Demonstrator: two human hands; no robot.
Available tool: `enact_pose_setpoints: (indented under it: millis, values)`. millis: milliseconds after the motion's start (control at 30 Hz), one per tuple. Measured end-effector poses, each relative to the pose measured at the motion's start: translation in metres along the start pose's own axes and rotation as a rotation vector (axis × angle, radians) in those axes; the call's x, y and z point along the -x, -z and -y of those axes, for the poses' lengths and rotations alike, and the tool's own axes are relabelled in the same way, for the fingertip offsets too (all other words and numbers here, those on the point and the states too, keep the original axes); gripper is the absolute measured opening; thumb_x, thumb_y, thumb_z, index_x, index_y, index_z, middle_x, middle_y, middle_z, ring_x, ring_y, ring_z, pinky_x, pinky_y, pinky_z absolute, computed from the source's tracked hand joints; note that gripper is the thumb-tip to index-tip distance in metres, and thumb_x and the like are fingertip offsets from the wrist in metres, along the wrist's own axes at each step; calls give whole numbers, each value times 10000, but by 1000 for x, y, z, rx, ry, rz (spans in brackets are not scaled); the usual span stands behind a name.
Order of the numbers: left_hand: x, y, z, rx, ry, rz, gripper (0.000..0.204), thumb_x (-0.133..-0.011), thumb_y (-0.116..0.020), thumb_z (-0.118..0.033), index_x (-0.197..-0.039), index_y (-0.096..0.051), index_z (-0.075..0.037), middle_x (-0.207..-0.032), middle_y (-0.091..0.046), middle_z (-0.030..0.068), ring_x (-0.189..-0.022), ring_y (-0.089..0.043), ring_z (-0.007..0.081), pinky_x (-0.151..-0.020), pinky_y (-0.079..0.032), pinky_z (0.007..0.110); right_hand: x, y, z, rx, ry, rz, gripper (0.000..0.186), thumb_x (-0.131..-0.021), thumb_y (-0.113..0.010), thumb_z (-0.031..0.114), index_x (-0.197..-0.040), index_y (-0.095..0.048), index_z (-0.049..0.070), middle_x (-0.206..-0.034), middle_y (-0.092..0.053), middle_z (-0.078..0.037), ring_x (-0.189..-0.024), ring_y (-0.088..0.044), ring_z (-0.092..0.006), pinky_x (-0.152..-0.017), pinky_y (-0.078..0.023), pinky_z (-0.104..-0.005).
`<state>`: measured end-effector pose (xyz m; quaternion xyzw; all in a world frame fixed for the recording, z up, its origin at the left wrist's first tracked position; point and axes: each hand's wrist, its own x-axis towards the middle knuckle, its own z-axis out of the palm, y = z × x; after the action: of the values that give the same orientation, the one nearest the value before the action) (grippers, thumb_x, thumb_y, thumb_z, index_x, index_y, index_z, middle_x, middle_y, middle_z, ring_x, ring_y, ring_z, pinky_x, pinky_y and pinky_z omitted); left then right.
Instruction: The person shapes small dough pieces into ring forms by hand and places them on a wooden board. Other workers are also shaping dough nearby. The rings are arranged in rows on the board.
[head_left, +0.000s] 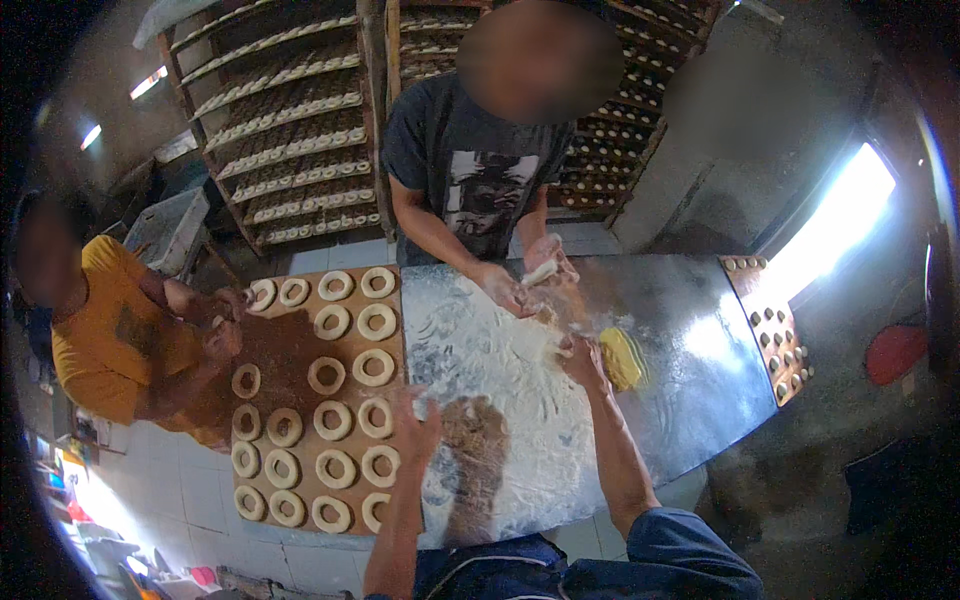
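My left hand (417, 430) hovers by the right edge of the board of dough rings, its fingers curved and thumb apart. A pale patch shows between them; whether it is dough or floured table I cannot tell. Over the floured tabletop (530, 430), my right hand (583, 362) reaches forward with its fingers drawn together. What they hold, if anything, is hard to make out. Right beside that hand lies a yellow mass (623, 360), smooth and soft-looking. Several dough rings (374, 367) sit in rows on the brown board (350, 390) to the left.
Across the table, a person in a dark shirt holds a pale dough piece (540, 272). At the left, another person in a yellow shirt (130, 330) handles a ring. Behind stand racks (290, 130) of shaped dough. A board with small pieces (775, 335) lies at the right end.
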<state>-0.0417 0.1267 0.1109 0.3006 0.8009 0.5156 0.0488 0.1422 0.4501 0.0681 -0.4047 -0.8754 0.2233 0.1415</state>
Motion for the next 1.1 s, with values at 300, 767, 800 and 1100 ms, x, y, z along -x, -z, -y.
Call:
enact_pose_setpoints:
  millis: [300,767,800,1100]
  values:
    - [69,-127,-84,1001,454,318,265,-920,-647,-217,-1060,-637,8,-995,-664,86,-847,-616,123,-770,-496,270,122,22,38,-1161,-207,180,328,-776,-742,61,-1032,-537,58,-831,-612,-29,-738,-562,-94,-621,-466,-269]
    - [120,-130,-116,1218,494,378,332,-852,-657,-11,-1160,-533,-24,-1042,-644,100,-927,-633,172,-819,-519,303,166,80,10,-1168,119,621,579,-747,-683,201,-1252,-443,55,-866,-611,-65,-773,-603,-156,-672,-488,-271]
    - [124,-129,-117,1312,507,409,381,-838,-667,-4,-1183,-508,-32,-1070,-635,105,-947,-631,179,-832,-518,308,165,77,5,-1274,102,633,565,-772,-654,257,-1254,-448,47,-876,-613,-67,-775,-602,-164,-686,-488,-278]
    - [140,-149,-101,1108,204,350,429,-880,-583,-318,-1185,-370,-103,-980,-595,102,-926,-621,226,-793,-503,335,174,22,-2,-1049,-161,301,426,-977,-438,402,-923,-614,18,-825,-625,-49,-620,-590,-191,-551,-468,-303]
